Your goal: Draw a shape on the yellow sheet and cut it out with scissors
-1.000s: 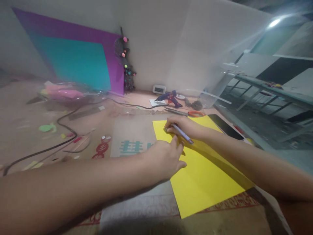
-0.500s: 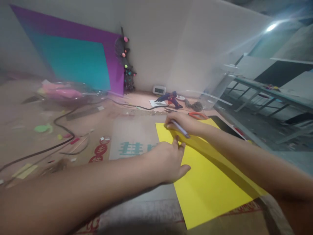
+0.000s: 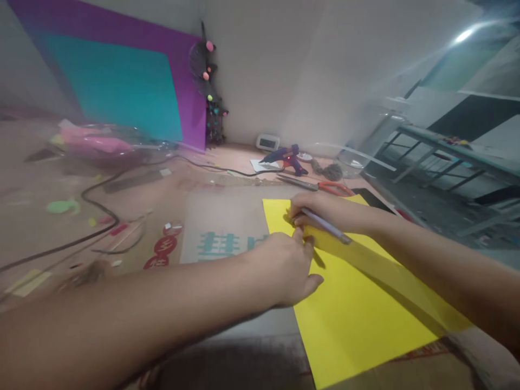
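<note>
A yellow sheet of paper (image 3: 361,303) lies at a slant on the work surface in front of me. My right hand (image 3: 314,208) pinches a slim grey-purple pencil (image 3: 329,225) over the sheet's upper part; its lower tip is hidden by the fingers. Just below it, my left hand (image 3: 290,265) rests on the sheet's left edge, fingers stretched and thumb spread. The two hands are close together, and the left fingertips come near the right fingers. Any marks on the sheet are too small to make out.
Beyond the sheet are orange-handled scissors (image 3: 335,188), a glue gun (image 3: 286,160) with its dark cord (image 3: 97,203), a twine bundle (image 3: 329,170) and a small digital clock (image 3: 267,142). At left lie scraps and a pink item in clear plastic (image 3: 97,143). A purple-and-teal board (image 3: 122,92) leans on the wall.
My right hand has moved slightly right and down along the sheet, and the pencil leans lower. My left hand stays on the paper's edge. The camera view has shifted a little.
</note>
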